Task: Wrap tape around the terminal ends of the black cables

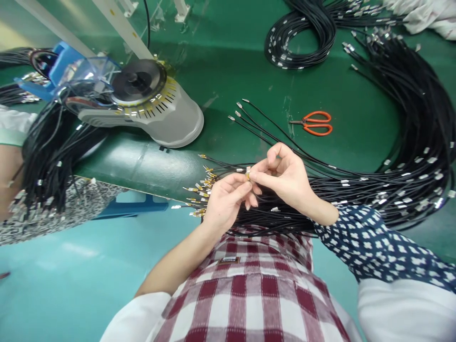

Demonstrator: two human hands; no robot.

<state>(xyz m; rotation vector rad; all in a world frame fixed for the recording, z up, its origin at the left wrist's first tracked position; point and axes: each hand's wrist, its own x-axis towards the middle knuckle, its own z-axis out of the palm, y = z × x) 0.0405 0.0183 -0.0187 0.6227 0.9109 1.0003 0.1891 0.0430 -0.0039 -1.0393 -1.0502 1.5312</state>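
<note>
My left hand (228,197) and my right hand (285,178) meet in front of my body, thumbs and fingertips pinched together. Between them is a small yellow-and-silver cable end (248,174); the fingers partly hide it. Beneath both hands lies a thick bundle of black cables (338,190) along the table edge and over my lap. To the left of my left hand, several loose cable ends with yellow and silver tips (201,192) fan out. A few separate cables with silver tips (238,114) reach onto the table beyond my hands.
Orange-handled scissors (317,123) lie on the green table (228,66). At the left stands a grey device with a black disc (174,118). A coiled cable bundle (299,40) lies at the back. Another person's arm (9,175) is at the far left, beside hanging cables (53,147).
</note>
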